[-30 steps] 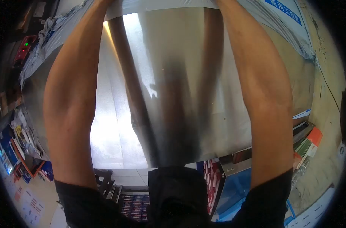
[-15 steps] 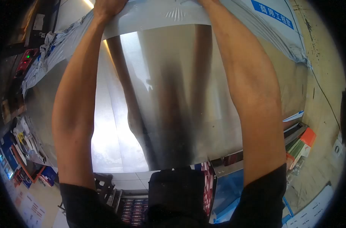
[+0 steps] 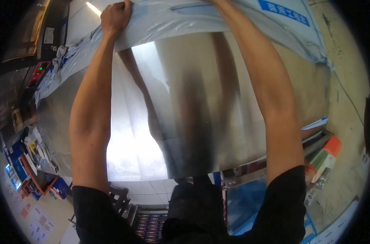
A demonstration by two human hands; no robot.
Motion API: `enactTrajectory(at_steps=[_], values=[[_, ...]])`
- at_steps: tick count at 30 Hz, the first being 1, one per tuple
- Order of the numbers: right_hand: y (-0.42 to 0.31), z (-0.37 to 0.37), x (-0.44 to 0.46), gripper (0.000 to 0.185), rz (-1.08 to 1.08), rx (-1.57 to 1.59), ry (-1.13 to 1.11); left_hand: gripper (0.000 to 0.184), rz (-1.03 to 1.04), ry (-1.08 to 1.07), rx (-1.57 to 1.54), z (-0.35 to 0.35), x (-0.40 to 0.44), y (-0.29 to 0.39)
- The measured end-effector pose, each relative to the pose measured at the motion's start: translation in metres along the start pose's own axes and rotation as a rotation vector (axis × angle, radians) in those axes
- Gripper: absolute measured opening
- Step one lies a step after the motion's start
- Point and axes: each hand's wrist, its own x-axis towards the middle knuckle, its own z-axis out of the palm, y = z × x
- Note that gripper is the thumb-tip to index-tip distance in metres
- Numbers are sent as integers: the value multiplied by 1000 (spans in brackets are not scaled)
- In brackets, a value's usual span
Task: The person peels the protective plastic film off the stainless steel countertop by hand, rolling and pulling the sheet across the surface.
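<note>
A broad, shiny metal sheet [image 3: 185, 114] stretches in front of me and mirrors my arms. Thin translucent plastic film [image 3: 160, 24] covers its far part, with its near edge running across the metal. My left hand [image 3: 116, 18] is closed on the film near the top left. At the top edge of the view, my right hand [image 3: 218, 2] is mostly cut off and its fingers are hidden; it is nearest to the film. A blue label with white characters [image 3: 284, 11] shows at the upper right.
Left of the sheet are a red device with a green light [image 3: 39, 70] and a cluttered heap of tools and boxes [image 3: 38, 150]. An orange, green and white box [image 3: 327, 152] stands at the right. Below the sheet's near edge is a tiled floor [image 3: 152, 191].
My left hand has come slightly lower into view, and the film has shifted and wrinkled differently. The whole view has tilted a little, moving the sheet's near edge.
</note>
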Motion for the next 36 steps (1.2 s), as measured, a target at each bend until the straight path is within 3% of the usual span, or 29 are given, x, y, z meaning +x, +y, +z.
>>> enactTrajectory(at_steps=[1, 2, 3, 5, 7, 12, 14, 17, 24, 30, 32, 34, 35, 36], values=[[-2, -9, -7, 42, 38, 183, -80, 49, 53, 40, 22, 3, -2, -5], [-5, -26, -34, 47, 26, 33, 34, 61, 102, 80, 48, 5, -1, -11], [7, -44, -62, 53, 12, -113, 150, 52, 109, 54, 54, 5, 1, -13], [60, -73, -99, 64, 175, -455, 59, 52, 84, 34, 13, 4, 0, -12], [95, -92, -128, 59, 71, -501, 157, 51, 73, 13, -30, 3, 0, -7], [105, -100, -98, 54, 80, -239, 357, 52, 81, -20, -47, -5, 0, -8], [118, -88, -94, 45, -25, -342, 349, 48, 139, 72, -55, -1, 2, -7], [126, -89, -94, 38, -116, -301, 375, 43, 104, 21, -97, -1, -3, -3], [131, -90, -99, 41, -164, -216, 369, 40, 155, -20, -102, 1, 3, -13], [132, -96, -93, 36, -380, -390, 367, 38, 167, -1, -77, 5, 5, -14], [135, -92, -97, 34, -203, -444, 282, 39, 167, 2, -136, 10, 3, -23], [150, -85, -101, 43, -230, -601, 152, 40, 75, -36, -86, 9, 1, -23], [146, -87, -102, 43, -223, -623, 139, 40, 118, -9, -63, 7, 0, -16], [137, -88, -101, 43, -174, -472, 263, 41, 161, 18, -37, 4, -2, -14]])
